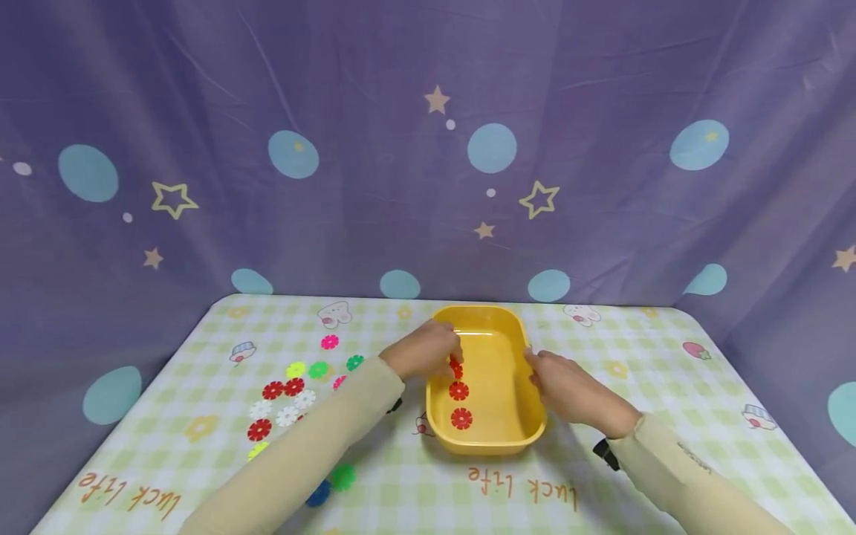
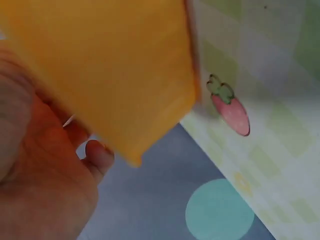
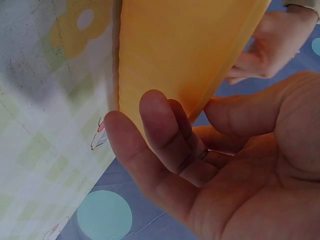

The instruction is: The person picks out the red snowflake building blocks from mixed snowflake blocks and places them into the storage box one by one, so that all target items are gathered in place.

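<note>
A yellow plastic basin (image 1: 498, 386) stands on the table. Down its left side lies a line of red notched plastic discs, the nearest red disc (image 1: 461, 418) by the front end. My left hand (image 1: 428, 349) reaches over the basin's left rim, its fingers pointing down and pinching a red disc (image 1: 456, 369) at the far end of that line. In the left wrist view the basin wall hides the disc. My right hand (image 1: 568, 386) holds the right rim, with the thumb (image 3: 240, 115) at the edge and fingers (image 3: 160, 125) against the outer wall.
Left of the basin, loose discs lie scattered: white disc (image 1: 287, 416), red disc (image 1: 259, 429), green disc (image 1: 318, 369), pink disc (image 1: 330, 342) and blue disc (image 1: 319, 493) among them. My left forearm crosses over some. A checked cloth (image 1: 635, 357) covers the table; a purple curtain (image 1: 374, 186) hangs behind.
</note>
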A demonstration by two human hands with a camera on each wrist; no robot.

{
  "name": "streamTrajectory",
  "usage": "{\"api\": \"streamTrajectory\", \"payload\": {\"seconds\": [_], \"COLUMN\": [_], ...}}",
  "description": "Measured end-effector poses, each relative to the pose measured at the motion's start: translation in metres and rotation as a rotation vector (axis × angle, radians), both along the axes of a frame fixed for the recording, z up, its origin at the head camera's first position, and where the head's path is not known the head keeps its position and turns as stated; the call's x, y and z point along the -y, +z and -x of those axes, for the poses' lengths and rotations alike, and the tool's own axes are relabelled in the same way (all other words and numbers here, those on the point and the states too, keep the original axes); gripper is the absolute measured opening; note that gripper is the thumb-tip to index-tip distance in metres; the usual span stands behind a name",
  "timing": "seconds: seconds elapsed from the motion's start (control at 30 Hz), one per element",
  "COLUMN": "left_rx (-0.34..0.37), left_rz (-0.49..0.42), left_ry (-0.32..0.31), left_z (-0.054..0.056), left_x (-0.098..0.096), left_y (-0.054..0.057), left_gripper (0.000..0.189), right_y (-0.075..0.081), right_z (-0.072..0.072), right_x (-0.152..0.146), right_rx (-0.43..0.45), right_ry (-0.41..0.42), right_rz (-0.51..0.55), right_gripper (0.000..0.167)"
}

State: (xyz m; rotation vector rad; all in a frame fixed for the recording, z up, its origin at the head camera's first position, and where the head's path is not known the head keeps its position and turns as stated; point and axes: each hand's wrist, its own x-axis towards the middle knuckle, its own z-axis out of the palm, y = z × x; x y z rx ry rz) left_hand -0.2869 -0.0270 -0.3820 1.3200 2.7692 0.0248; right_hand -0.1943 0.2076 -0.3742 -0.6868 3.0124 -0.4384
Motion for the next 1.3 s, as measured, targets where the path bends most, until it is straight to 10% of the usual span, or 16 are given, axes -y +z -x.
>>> {"api": "streamTrajectory", "payload": {"seconds": [0.53, 0.83, 1.03, 1.3], "left_rx": [-0.117, -0.139, -0.017, 0.285], "left_rz": [0.055, -0.232, -0.234, -0.199], "left_ry": [0.068, 0.098, 0.206, 0.42], "left_z": [-0.003, -0.02, -0.04, -0.067], "left_x": [-0.006, 0.062, 0.131, 0.177], "left_y": [-0.003, 0.03, 0.028, -0.008], "left_gripper": [0.011, 0.014, 0.018, 0.017], "right_y": [0.001, -0.001, -0.001, -0.001], "right_z": [0.003, 0.003, 0.001, -0.001], "right_x": [0.01, 0.009, 0.009, 0.004], "right_rx": [0.011, 0.02, 0.022, 0.03], "right_ry": [0.006, -0.033, -0.042, -0.044], "right_rz": [0.007, 0.019, 0.034, 0.041], "right_gripper": [0.044, 0.045, 0.045, 0.046]}}
